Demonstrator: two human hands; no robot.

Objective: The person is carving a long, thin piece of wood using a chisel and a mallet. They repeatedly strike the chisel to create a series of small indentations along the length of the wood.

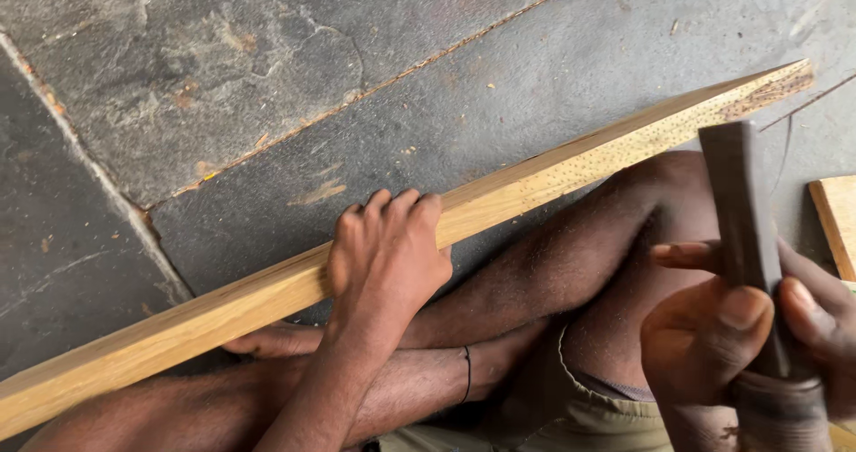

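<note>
A long pale wooden plank (pixel 553 171) lies on edge diagonally across my crossed bare legs (pixel 553 265), from lower left to upper right. My left hand (pixel 385 256) grips its top edge near the middle, fingers curled over the far side. My right hand (pixel 740 336), close to the camera at the lower right, is closed around the handle of a dark flat-bladed tool (pixel 738 207) that looks like a chisel, its blade pointing up toward the plank's right end.
The ground is dark stone slabs (pixel 267 69) with rough joints and scattered wood chips. Another piece of pale wood (pixel 838 220) lies at the right edge. My legs take up the space below the plank.
</note>
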